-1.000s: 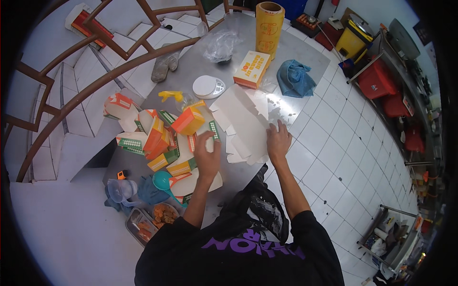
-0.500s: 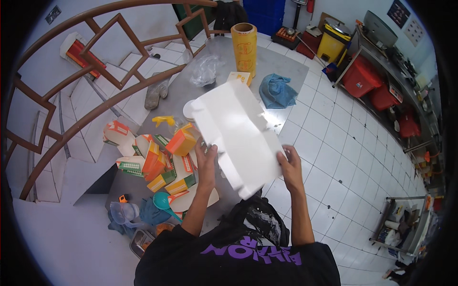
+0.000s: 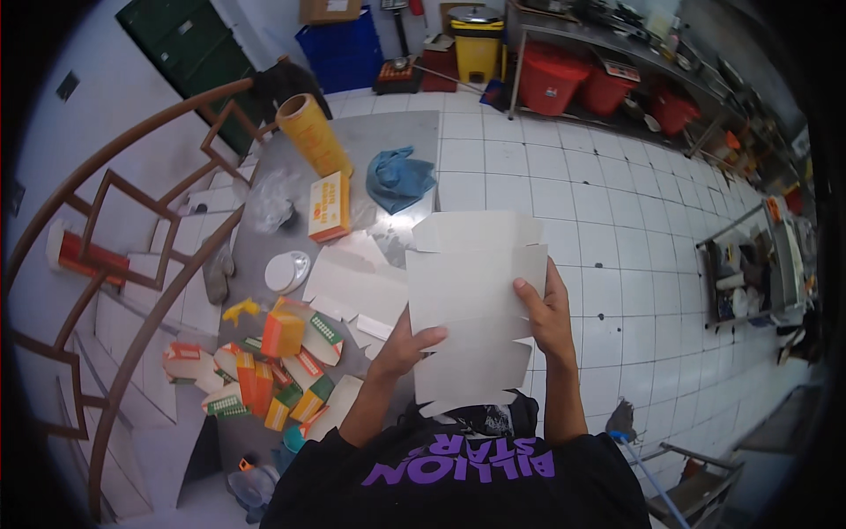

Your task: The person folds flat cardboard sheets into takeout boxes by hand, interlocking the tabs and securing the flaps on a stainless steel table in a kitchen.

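Between my two hands is a white, die-cut cardboard box blank, creased and with tabs along its edges. My left hand grips its lower left side, thumb lying on the white face. On the opposite edge my right hand pinches it the same way, its fingers hidden behind the board. Another white blank lies on the metal table to the left. Nearer, by my left forearm, is a pile of folded orange, green and yellow food cartons.
A yellow film roll, an orange-and-white box, a blue plastic bag and a round white scale stand on the table. A brown railing borders the stairs at left. Red tubs sit under the far counter.
The view has turned to the right. I have brought the held blank closer to my body and more upright; a white blank now shows lying on the table.
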`<state>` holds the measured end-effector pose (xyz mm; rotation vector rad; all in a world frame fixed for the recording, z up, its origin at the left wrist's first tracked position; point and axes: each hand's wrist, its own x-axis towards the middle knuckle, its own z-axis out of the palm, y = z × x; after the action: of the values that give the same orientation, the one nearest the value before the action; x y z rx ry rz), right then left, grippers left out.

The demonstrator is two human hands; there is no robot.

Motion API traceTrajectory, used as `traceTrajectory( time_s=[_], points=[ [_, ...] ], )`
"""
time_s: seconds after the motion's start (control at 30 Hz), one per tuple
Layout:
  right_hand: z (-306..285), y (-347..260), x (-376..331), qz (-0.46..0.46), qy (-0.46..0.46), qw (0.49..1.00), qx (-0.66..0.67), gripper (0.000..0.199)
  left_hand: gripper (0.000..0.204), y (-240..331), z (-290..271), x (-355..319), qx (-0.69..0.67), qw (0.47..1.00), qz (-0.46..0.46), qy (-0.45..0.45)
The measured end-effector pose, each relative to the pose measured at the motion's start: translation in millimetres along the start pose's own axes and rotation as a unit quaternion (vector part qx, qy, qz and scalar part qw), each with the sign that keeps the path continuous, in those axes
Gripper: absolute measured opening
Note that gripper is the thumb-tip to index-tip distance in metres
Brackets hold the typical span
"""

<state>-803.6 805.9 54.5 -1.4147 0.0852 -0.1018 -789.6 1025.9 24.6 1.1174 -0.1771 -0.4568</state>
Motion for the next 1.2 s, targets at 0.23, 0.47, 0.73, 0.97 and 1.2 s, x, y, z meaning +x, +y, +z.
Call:
traceTrajectory(
  time_s=[0.23, 0.47, 0.73, 0.97, 1.2],
  points=[
    [-11.0, -0.2, -27.1, -0.002, 0.046, 0.998, 0.033, 0.053, 0.065, 33.6, 24.4, 22.6, -0.029, 0.999, -0.01, -0.035],
    [-12.4, -9.7, -29.0, -0.039, 0.031, 0.999, 0.016, 0.034, 0.039, 19.3, 35.3, 29.5, 0.115, 0.991, 0.069, 0.009],
    [0.7, -16.9, -25.3, -0.067, 0.11, 0.992, 0.01, 0.027, 0.03, 24.5, 59.0, 26.7, 0.07, 0.99, 0.101, 0.072],
    [0.5, -5.6, -22.4, -0.124, 0.128, 0.984, -0.021, 0.02, 0.025, 11.7, 60.2, 24.3, 0.161, 0.976, 0.124, 0.077],
    [12.8, -22.5, -24.6, -0.135, 0.121, 0.973, 0.141, 0.024, 0.033, -5.6, 65.0, 25.5, 0.165, 0.963, 0.209, -0.045]
  ],
)
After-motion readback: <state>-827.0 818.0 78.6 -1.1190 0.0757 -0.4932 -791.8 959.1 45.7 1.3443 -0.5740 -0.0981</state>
